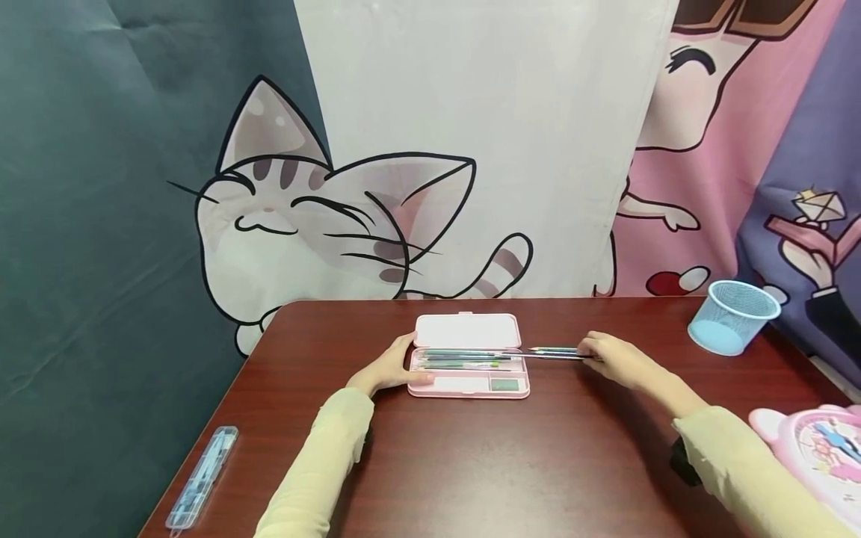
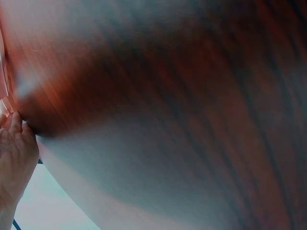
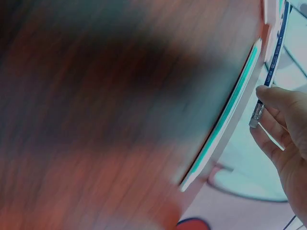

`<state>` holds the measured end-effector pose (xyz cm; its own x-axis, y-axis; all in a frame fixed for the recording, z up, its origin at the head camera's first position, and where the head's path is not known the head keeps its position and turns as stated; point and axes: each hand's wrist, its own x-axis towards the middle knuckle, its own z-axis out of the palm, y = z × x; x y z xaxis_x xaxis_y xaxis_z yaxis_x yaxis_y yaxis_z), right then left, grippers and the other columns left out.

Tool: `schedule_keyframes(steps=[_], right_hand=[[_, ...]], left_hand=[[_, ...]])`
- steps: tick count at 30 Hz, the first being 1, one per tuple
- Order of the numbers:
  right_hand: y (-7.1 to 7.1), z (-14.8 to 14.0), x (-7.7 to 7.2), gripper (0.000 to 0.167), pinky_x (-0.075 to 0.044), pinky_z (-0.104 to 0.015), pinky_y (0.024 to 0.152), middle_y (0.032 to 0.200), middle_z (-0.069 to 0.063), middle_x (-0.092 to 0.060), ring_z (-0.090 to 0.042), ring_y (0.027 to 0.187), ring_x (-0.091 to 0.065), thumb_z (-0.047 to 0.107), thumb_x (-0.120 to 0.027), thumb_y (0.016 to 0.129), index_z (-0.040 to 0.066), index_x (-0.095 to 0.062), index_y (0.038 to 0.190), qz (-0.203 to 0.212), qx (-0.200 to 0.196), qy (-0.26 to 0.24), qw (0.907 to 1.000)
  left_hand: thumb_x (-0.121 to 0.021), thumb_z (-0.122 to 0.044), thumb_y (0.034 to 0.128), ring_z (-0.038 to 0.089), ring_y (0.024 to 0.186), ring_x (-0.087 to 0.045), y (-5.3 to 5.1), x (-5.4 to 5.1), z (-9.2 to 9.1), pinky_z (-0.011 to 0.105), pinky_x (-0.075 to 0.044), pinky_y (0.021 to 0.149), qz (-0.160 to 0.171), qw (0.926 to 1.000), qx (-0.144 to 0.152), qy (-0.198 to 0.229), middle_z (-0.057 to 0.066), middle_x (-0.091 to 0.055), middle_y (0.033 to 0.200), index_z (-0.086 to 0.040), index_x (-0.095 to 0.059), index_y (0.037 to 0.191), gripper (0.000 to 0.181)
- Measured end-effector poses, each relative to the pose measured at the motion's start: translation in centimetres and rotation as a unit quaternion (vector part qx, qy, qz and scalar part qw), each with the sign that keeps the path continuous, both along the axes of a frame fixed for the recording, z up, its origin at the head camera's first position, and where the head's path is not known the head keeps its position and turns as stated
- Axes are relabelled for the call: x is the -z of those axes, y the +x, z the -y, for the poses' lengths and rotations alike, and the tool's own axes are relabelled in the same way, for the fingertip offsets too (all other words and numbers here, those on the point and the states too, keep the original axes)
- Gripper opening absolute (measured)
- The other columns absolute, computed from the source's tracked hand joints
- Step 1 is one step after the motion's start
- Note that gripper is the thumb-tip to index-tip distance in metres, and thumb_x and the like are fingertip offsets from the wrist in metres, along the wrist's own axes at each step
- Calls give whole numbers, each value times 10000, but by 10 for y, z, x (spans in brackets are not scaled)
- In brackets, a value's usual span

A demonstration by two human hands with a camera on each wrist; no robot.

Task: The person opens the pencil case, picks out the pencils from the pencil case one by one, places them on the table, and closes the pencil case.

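Observation:
A pink pencil case (image 1: pixel 467 396) lies with its lid (image 1: pixel 467 331) folded back on the table, several pencils (image 1: pixel 464 365) inside. My left hand (image 1: pixel 390 368) holds the case's left end between thumb and fingers; the left wrist view catches only part of this hand (image 2: pixel 17 160). To the right of the case, my right hand (image 1: pixel 613 359) pinches a dark blue pencil (image 3: pixel 277 50) near its silver-capped end. Its far end reaches over the case. Beneath it, green and white pencils (image 3: pixel 223 117) lie on the tabletop, next to the right hand in the head view.
A light blue mesh pen holder (image 1: pixel 733 317) stands at the back right. Near the right edge sits a pink animal-shaped clock-like thing (image 1: pixel 817 448). A clear narrow case (image 1: pixel 202 478) lies at the front left. Printed cloth hangs behind the brown table (image 1: pixel 511 463).

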<state>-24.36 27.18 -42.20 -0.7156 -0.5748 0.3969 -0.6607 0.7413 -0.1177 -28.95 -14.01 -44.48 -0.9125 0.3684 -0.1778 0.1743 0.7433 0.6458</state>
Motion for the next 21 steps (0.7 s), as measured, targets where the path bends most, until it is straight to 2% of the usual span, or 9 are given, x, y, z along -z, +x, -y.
schedule_keyframes(steps=[9, 15, 21], right_hand=[[12, -44, 5, 203, -464, -283, 583, 718, 30, -519, -117, 645, -515, -38, -731, 678, 86, -588, 752, 245, 574, 147, 9979], [12, -56, 11, 203, -457, -283, 584, 716, 23, -523, -113, 641, -507, -48, -729, 671, 78, -589, 747, 483, 788, 187, 9955], [9, -60, 13, 207, -453, -291, 595, 723, 25, -519, -121, 655, -509, -51, -724, 670, 83, -590, 752, 531, 916, 244, 9941]], left_hand=[[-773, -417, 686, 228, 1369, -238, 0, 0, -1, 426, -235, 1110, 17, 10000, -6, 43, 91, -231, 1493, -105, -179, 1461, 1025], [-772, -410, 689, 238, 1364, -247, 0, 0, 0, 432, -236, 1107, -46, 9999, 68, 63, 107, -236, 1488, -87, -174, 1460, 1028], [-773, -423, 685, 230, 1363, -250, -2, 1, 0, 423, -236, 1109, -83, 10000, 41, 25, 103, -242, 1485, -94, -182, 1458, 1028]])
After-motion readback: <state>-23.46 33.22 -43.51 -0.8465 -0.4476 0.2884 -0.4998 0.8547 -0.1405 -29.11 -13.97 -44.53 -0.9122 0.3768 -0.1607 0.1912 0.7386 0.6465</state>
